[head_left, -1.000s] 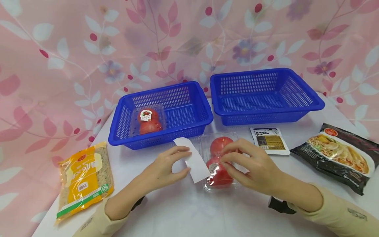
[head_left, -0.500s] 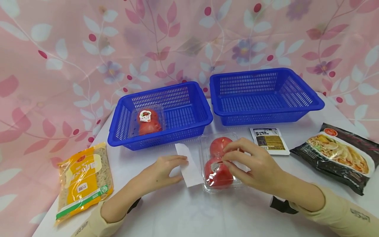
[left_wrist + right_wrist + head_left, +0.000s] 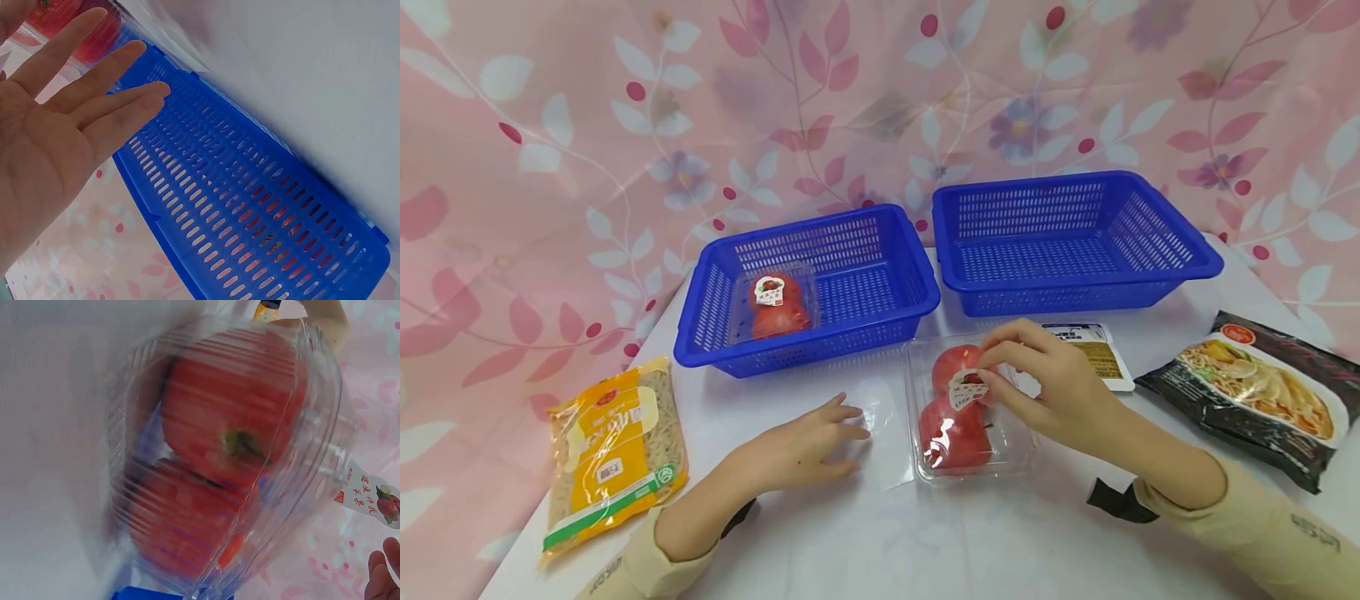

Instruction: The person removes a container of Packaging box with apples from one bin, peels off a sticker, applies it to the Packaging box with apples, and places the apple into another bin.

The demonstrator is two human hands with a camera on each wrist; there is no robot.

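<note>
Two red apples (image 3: 956, 433) sit in a clear plastic box (image 3: 928, 477) on the table. Over the box, my right hand (image 3: 1060, 400) pinches a small printed label (image 3: 967, 389) by its right edge, with finger and thumb. Seen from the right wrist, that label (image 3: 372, 497) carries an apple picture and lettering and stands off from the box, fingertips close by. My left hand (image 3: 801, 446) has its fingers spread, holding nothing. Just beyond those fingertips a thin pale strip (image 3: 891, 454) lies against the box's left side. From the left wrist, the palm and spread fingers (image 3: 94, 87) show.
A blue basket (image 3: 820, 354) behind my left hand contains another labelled apple box (image 3: 778, 304). Beside it stands a second blue basket (image 3: 1075, 292). A yellow packet (image 3: 613, 462) lies left; a white-edged packet (image 3: 1097, 354) and a black noodle bag (image 3: 1262, 396) lie right.
My left hand has let go of the white strip, which now lies flat on the table. My right hand has moved slightly up, and the label's printed face now shows.
</note>
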